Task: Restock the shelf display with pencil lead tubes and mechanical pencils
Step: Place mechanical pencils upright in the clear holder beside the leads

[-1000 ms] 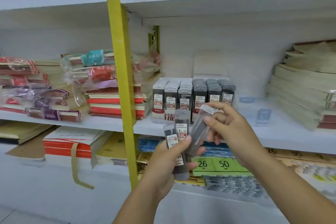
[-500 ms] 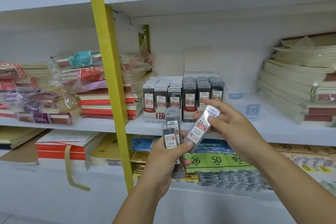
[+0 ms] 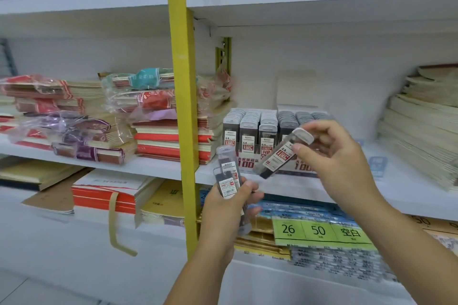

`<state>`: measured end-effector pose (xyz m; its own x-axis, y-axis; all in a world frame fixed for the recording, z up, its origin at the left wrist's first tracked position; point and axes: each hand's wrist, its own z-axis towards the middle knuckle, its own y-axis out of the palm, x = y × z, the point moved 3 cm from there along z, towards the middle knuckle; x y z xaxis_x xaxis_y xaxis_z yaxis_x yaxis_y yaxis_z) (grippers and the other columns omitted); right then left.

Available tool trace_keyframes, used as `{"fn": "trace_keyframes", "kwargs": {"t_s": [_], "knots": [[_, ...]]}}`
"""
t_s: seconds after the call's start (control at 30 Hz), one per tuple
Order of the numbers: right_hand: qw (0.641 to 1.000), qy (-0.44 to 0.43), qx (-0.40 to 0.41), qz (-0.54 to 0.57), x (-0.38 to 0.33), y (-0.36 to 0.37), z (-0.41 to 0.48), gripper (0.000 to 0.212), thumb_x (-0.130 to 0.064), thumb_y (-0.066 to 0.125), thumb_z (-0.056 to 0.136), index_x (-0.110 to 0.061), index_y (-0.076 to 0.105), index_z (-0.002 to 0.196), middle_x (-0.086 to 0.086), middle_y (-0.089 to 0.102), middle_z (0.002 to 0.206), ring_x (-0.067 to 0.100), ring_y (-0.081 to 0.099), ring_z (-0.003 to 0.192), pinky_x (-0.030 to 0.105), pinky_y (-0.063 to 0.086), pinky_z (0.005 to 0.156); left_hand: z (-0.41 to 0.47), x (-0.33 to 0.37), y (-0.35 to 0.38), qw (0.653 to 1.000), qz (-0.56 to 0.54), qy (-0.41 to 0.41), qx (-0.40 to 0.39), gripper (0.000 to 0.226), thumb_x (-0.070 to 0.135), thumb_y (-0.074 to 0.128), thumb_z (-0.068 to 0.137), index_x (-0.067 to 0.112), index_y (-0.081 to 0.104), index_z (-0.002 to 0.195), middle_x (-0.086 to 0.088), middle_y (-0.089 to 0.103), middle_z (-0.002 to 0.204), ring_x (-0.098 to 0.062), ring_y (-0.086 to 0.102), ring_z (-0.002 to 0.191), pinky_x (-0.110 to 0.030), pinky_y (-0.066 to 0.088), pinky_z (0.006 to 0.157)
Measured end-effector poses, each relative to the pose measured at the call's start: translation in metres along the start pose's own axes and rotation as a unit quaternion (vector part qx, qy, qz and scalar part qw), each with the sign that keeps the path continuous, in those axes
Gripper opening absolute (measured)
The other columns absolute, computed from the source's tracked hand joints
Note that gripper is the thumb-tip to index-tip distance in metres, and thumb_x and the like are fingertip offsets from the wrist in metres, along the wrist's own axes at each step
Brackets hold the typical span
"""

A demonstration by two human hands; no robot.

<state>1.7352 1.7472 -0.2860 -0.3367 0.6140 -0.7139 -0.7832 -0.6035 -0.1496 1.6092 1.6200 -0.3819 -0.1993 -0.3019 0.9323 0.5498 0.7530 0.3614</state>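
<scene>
**One lead tube held tilted in front of the display box**

The lead tube [image 3: 278, 157] hangs in the air just in front of the display box [image 3: 245, 164]. It is tilted, with its white cap up and to the right and its dark end down and to the left, and a red and white label faces the camera. The right hand [image 3: 339, 156] pinches it near the cap, thumb on the front face and fingers curled over the cap end.

Below and to the left of the display box, in front of the shelf edge, the left hand [image 3: 230, 208] grips a bundle of tubes [image 3: 227, 173] upright. Its thumb is pressed beside the front tube's white label. At least two tubes show; how many more lie behind cannot be told. The bundle and the single tube are apart.

The display box stands on the white shelf [image 3: 153, 167] and is packed with rows of tubes [image 3: 250, 126]. Pale-capped tubes fill its left half and grey-capped ones its right half, which the right hand partly hides.

Just left of the display box rises a yellow post [image 3: 183, 106]. Beyond the post lies a stack of red-edged notebooks [image 3: 168, 142], and further left are wrapped bundles [image 3: 57, 119] of notebooks. Well to the right of the display box leans a high pile of cream books [image 3: 426, 136], with a blue tag [image 3: 378, 164] on the shelf between. Below the display box, on the next level down, lie green label sheets [image 3: 319, 230] marked 26 and 50.
</scene>
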Motion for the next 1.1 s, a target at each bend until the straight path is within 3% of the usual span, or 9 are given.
{"fn": "trace_keyframes", "kwargs": {"t_s": [0.1, 0.23, 0.4, 0.57, 0.77, 0.87, 0.93, 1.0, 1.1], "knots": [[0.991, -0.099, -0.028, -0.09, -0.028, 0.028, 0.026, 0.028, -0.012, 0.069, 0.087, -0.036, 0.057, 0.097, -0.015, 0.067, 0.092, 0.003, 0.064, 0.085, 0.014, 0.052, 0.069, 0.008, 0.009, -0.017, 0.998, -0.025, 0.029, 0.043, 0.006, 0.02, 0.069, 0.094, 0.017, 0.07, 0.1, -0.002, 0.078, 0.078, -0.013, 0.075, 0.068, -0.02, 0.055, 0.051], [0.953, -0.193, -0.093, -0.216, -0.048, 0.067, 0.055, 0.024, -0.011, 0.066, 0.09, -0.028, 0.055, 0.104, -0.015, 0.062, 0.091, 0.003, 0.06, 0.085, 0.016, 0.051, 0.076, 0.016, 0.012, -0.038, 0.998, 0.009, 0.035, 0.057, 0.017, 0.032, 0.068, 0.094, 0.016, 0.069, 0.097, 0.0, 0.075, 0.069, -0.009, 0.071, 0.057, -0.016, 0.048, 0.043], [0.925, -0.166, -0.146, -0.309, -0.031, 0.093, 0.074, 0.02, -0.014, 0.06, 0.092, -0.024, 0.056, 0.108, -0.005, 0.063, 0.094, 0.014, 0.06, 0.086, 0.039, 0.053, 0.079, 0.019, 0.016, -0.051, 0.998, 0.026, 0.045, 0.043, 0.017, 0.036, 0.065, 0.095, 0.02, 0.067, 0.093, 0.005, 0.072, 0.063, -0.007, 0.069, 0.054, -0.043, 0.061, 0.076], [0.914, -0.122, -0.13, -0.366, -0.012, 0.099, 0.087, 0.019, -0.026, 0.063, 0.088, -0.032, 0.056, 0.104, -0.011, 0.053, 0.097, 0.013, 0.051, 0.097, 0.033, 0.047, 0.082, 0.017, 0.021, -0.054, 0.998, 0.043, 0.029, 0.023, 0.028, 0.045, 0.065, 0.093, 0.017, 0.066, 0.095, 0.004, 0.066, 0.062, -0.009, 0.06, 0.05, -0.022, 0.043, 0.043], [0.844, -0.171, -0.125, -0.492, -0.001, 0.1, 0.087, 0.028, -0.041, 0.059, 0.091, -0.035, 0.066, 0.117, -0.008, 0.053, 0.11, 0.017, 0.036, 0.11, 0.03, 0.024, 0.087, 0.013, 0.023, -0.051, 0.998, 0.055, 0.038, 0.003, 0.021, 0.041, 0.063, 0.095, 0.02, 0.067, 0.097, 0.002, 0.069, 0.065, -0.009, 0.058, 0.049, -0.022, 0.045, 0.043], [0.815, -0.201, -0.128, -0.528, -0.007, 0.097, 0.083, 0.033, -0.04, 0.054, 0.095, -0.035, 0.062, 0.126, -0.006, 0.054, 0.117, 0.019, 0.035, 0.113, 0.032, 0.024, 0.091, 0.011, 0.025, -0.048, 0.997, 0.053, 0.05, -0.013, 0.016, 0.038, 0.062, 0.096, 0.024, 0.065, 0.102, 0.001, 0.075, 0.075, -0.009, 0.063, 0.054, -0.022, 0.048, 0.046], [0.842, -0.232, -0.096, -0.478, -0.015, 0.091, 0.066, 0.033, -0.032, 0.055, 0.096, -0.026, 0.062, 0.127, -0.003, 0.059, 0.114, 0.019, 0.041, 0.109, 0.029, 0.028, 0.091, 0.009, 0.026, -0.046, 0.997, 0.047, 0.057, -0.032, 0.013, 0.034, 0.062, 0.097, 0.027, 0.063, 0.108, 0.0, 0.078, 0.085, -0.011, 0.07, 0.064, -0.022, 0.052, 0.05], [0.908, -0.212, -0.073, -0.354, -0.018, 0.082, 0.041, 0.027, -0.027, 0.054, 0.097, -0.023, 0.065, 0.122, -0.01, 0.064, 0.106, 0.01, 0.049, 0.1, 0.018, 0.034, 0.084, 0.007, 0.026, -0.044, 0.995, 0.051, 0.06, -0.058, 0.017, 0.031, 0.062, 0.097, 0.027, 0.062, 0.113, 0.0, 0.079, 0.09, -0.013, 0.074, 0.073, -0.021, 0.054, 0.053], [0.977, -0.028, -0.142, -0.157, -0.006, 0.076, 0.008, 0.031, -0.035, 0.057, 0.093, -0.04, 0.057, 0.124, -0.023, 0.065, 0.094, -0.002, 0.058, 0.087, 0.008, 0.044, 0.072, 0.002, 0.022, -0.035, 0.99, 0.074, 0.056, -0.104, 0.018, 0.03, 0.063, 0.098, 0.027, 0.063, 0.115, -0.001, 0.079, 0.093, -0.015, 0.076, 0.082, -0.021, 0.055, 0.057]]}}
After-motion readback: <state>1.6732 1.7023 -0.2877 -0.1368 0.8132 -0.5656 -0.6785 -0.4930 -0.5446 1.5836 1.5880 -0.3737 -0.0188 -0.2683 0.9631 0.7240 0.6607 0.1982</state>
